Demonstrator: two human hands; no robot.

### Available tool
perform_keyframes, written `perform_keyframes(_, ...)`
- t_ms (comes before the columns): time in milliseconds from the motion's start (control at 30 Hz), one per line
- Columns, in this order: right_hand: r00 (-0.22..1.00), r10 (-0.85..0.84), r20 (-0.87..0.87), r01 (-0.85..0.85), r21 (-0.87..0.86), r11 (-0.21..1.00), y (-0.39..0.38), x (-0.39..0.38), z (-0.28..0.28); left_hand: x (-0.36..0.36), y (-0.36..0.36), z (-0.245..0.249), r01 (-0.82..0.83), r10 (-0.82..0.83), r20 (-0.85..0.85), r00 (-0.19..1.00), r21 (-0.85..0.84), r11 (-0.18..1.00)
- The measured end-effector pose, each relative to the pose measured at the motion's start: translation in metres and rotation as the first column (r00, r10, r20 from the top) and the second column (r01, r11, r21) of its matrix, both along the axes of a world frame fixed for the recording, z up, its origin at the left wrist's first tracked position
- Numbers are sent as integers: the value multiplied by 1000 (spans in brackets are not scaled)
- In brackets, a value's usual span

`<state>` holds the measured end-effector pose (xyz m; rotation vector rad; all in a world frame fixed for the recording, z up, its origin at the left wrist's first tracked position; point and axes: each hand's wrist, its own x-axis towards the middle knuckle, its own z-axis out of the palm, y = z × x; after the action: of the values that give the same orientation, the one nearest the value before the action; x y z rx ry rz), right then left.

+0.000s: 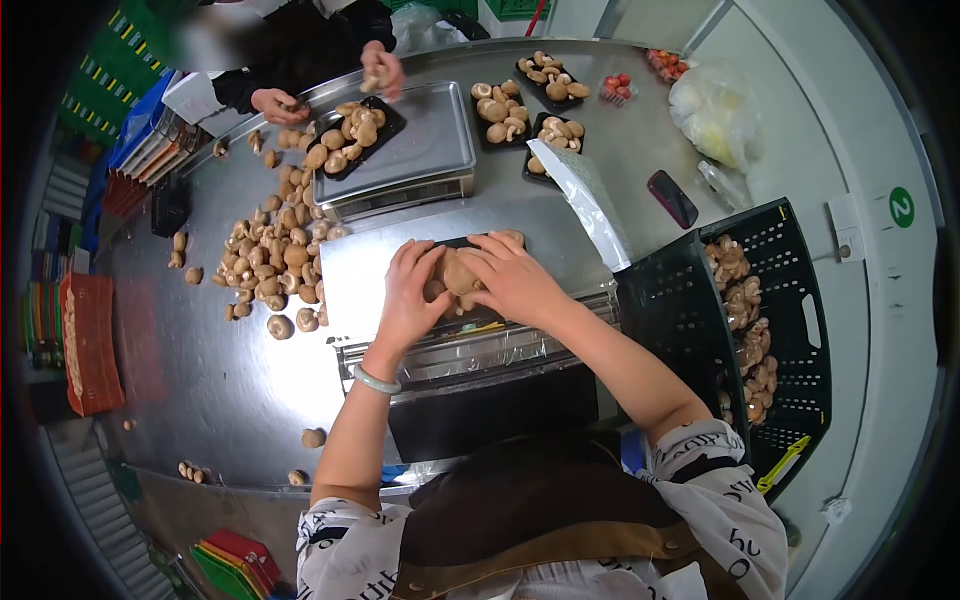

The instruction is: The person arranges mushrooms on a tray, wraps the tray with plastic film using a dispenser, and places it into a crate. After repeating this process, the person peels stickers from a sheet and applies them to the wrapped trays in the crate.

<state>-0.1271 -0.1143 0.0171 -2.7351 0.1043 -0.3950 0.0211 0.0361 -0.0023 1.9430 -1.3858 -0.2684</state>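
Looking down from head height, I see the left hand (408,290) and right hand (520,285) close together, fingers bent over a clump of mushrooms (460,275) and holding it between them, the space from one set of fingertips to the other narrow. The caps there are tan, rounded and matte, and they sit in a black tray (455,242) whose edge just shows beyond the fingertips; most of it is covered by the palms, so I can't count the mushrooms in it. Just below the fingers, shiny clear film (480,355) runs across a wrapping machine, partly hidden by the forearms. Left of the fingers spreads a loose heap of mushrooms (270,250) on smooth, glaring steel. Beyond the fingertips stands a metal scale (430,120) bearing another filled tray, and past it are a co-worker's hands (280,105), one blurred. Further off to the right are three filled black trays (498,112), a silvery-white strip (580,200) overlapping the nearest one, then a dark phone (672,199) and a crumpled plastic bag (712,115), its contents hard to make out. Right of the right hand, a perforated dark crate (660,290) crowds that side, wrapped mushrooms (742,300) inside partly hidden by its wall.
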Motion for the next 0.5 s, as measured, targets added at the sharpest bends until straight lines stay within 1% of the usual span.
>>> perform_keyframes(33,999,11,-35,-11,12,1000,-1,2,0,2,1,-1,21,-21,-4,1000,20,1000)
perform_keyframes(133,1000,12,12,-13,69,998,-4,-4,18,8,9,2,-3,-4,-254,967,-24,1000)
perform_keyframes(167,997,-54,52,43,201,979,-5,-9,23,9,16,5,-23,8,-335,942,-39,999)
perform_keyframes(200,988,-133,72,112,242,964,-9,-18,24,10,25,9,-65,30,-335,942,-95,993)
perform_keyframes(267,952,-290,99,244,329,913,-23,-48,24,14,57,9,-247,185,-428,884,-92,965)
perform_keyframes(333,891,-451,57,412,317,854,-30,-91,19,19,101,3,-470,471,-435,767,117,875)
perform_keyframes(400,833,-550,-65,553,151,819,-21,-129,17,-1,129,20,-641,680,-175,712,235,731)
perform_keyframes(433,791,-600,-121,609,62,791,-12,-141,14,-11,142,16,-653,664,14,747,202,730)
perform_keyframes(467,762,-626,-165,634,-4,773,-3,-147,11,-20,150,8,-660,629,204,750,168,732)
perform_keyframes(500,731,-651,-207,652,-70,755,8,-150,5,-26,153,-1,-605,536,320,781,175,777)
